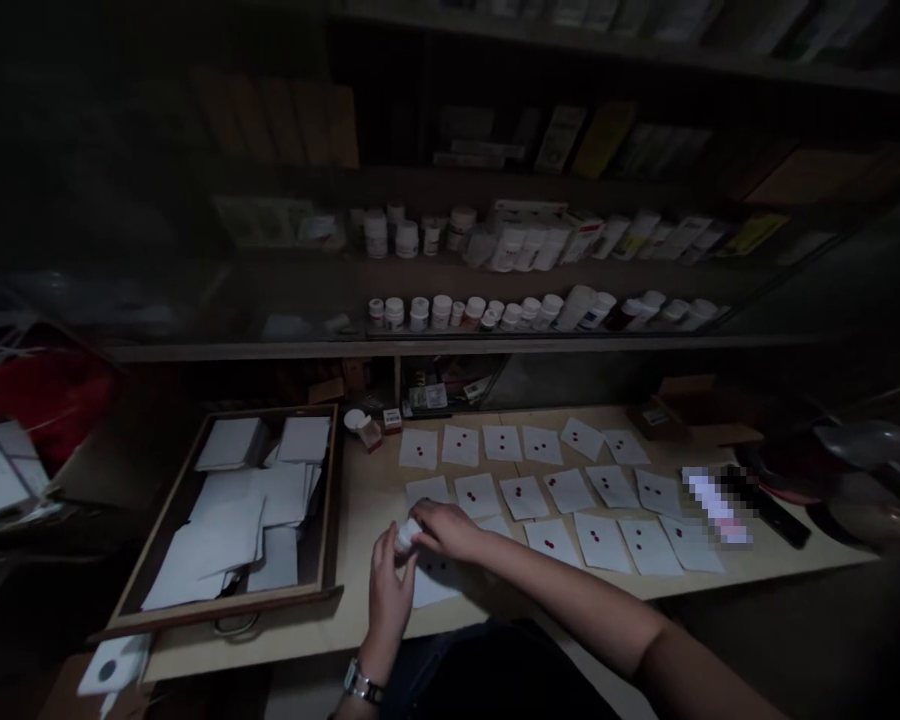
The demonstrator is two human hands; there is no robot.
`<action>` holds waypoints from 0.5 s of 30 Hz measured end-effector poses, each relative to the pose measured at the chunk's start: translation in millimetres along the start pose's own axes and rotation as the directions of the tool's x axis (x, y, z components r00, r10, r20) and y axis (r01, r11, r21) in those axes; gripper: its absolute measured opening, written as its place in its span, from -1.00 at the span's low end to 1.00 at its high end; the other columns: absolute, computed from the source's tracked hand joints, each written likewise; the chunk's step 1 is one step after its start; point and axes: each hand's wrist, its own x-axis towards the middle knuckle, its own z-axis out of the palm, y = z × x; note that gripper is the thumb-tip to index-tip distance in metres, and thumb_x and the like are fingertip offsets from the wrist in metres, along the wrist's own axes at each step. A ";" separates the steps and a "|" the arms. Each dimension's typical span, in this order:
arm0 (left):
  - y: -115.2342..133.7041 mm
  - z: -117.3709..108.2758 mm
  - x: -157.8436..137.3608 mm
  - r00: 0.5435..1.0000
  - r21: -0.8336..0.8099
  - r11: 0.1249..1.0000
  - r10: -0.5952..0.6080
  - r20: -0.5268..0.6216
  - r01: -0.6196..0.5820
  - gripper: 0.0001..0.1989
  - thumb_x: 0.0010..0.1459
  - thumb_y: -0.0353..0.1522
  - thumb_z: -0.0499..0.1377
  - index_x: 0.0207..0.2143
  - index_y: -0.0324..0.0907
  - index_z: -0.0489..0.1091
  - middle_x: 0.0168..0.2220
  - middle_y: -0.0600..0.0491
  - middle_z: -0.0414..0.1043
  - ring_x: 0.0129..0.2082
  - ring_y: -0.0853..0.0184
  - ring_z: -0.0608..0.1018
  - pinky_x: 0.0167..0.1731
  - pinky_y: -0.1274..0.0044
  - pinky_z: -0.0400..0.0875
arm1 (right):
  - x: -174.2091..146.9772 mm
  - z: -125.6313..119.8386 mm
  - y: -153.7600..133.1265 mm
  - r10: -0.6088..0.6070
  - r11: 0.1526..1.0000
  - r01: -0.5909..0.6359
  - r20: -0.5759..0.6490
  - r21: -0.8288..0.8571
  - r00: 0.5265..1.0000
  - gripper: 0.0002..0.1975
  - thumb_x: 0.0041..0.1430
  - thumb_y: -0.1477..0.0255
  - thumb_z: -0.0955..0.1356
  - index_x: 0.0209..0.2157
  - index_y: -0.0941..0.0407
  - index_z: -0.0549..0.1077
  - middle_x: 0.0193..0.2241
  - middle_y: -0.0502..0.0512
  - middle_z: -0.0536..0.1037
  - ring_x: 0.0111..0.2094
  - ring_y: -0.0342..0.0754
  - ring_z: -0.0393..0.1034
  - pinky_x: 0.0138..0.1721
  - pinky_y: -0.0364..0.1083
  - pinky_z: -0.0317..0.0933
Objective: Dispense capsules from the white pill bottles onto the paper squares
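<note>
A small white bottle is upheld over the table between my two hands. My left hand wraps its fingers round the bottle from the left and below. From the right, my right hand closes its fingers on the bottle's top; whether the cap is on or off is hidden. Under and beside my hands lie white paper squares in rough rows, most bearing a pair of small dark red pills. One paper sheet lies just below my hands, partly covered by them.
At left, a wooden drawer tray holds stacks of white paper. A small white container stands behind. To the right lies a dark phone-like object. Shelves of white medicine bottles rise behind the table.
</note>
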 end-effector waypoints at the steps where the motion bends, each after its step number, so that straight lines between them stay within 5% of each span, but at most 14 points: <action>1: -2.6 2.6 1.9 0.999 0.026 1.000 -0.007 -0.031 0.008 -0.49 0.15 -0.32 0.07 0.17 -0.17 0.14 0.06 -0.16 0.29 0.06 0.14 0.39 0.05 0.27 0.33 | 10.6 -3.6 1.9 0.000 1.000 0.000 -0.032 0.004 0.999 -0.77 0.14 0.38 0.33 -0.15 0.13 0.39 -0.20 0.14 0.49 -0.20 -0.01 0.37 -0.27 -0.13 0.13; 4: -9.0 6.9 6.6 0.996 0.099 0.995 -0.023 -0.081 0.031 -0.45 0.14 -0.35 0.06 0.20 -0.19 0.09 0.12 -0.19 0.22 0.15 0.11 0.31 0.13 0.21 0.24 | 50.6 -21.2 7.8 0.022 1.000 -0.023 -0.145 -0.002 0.989 -0.73 0.14 0.45 0.32 -0.09 0.12 0.37 -0.15 0.15 0.49 -0.15 -0.01 0.37 -0.20 -0.12 0.15; 9: -12.3 6.5 21.9 0.997 0.136 0.990 -0.017 -0.079 0.028 -0.56 0.12 -0.37 0.06 0.08 -0.19 0.27 0.11 -0.17 0.26 0.14 0.10 0.30 0.13 0.21 0.23 | 118.1 -50.0 11.3 0.060 0.998 -0.059 -0.312 0.012 0.948 -0.70 0.13 0.46 0.33 -0.06 0.13 0.37 -0.10 0.16 0.48 -0.11 -0.01 0.36 -0.17 -0.12 0.17; 12: -9.4 7.9 51.7 0.986 0.051 0.996 -0.066 -0.153 0.074 -0.60 0.08 -0.38 0.08 0.01 -0.19 0.33 0.05 -0.17 0.33 0.10 0.12 0.36 0.10 0.26 0.26 | 142.1 -54.4 9.5 0.075 0.997 -0.071 -0.350 0.025 0.934 -0.72 0.11 0.44 0.35 -0.10 0.12 0.41 -0.15 0.13 0.51 -0.16 -0.02 0.38 -0.20 -0.13 0.17; 15: -5.1 10.8 97.9 0.916 -0.147 0.967 -0.246 -0.317 0.208 -0.61 0.05 -0.41 0.08 -0.03 -0.27 0.33 -0.04 -0.20 0.41 0.00 0.14 0.45 0.03 0.32 0.32 | 152.7 -50.4 9.0 0.149 0.989 -0.142 -0.374 0.047 0.915 -0.73 0.09 0.41 0.36 -0.13 0.12 0.44 -0.19 0.13 0.54 -0.19 -0.02 0.40 -0.22 -0.14 0.17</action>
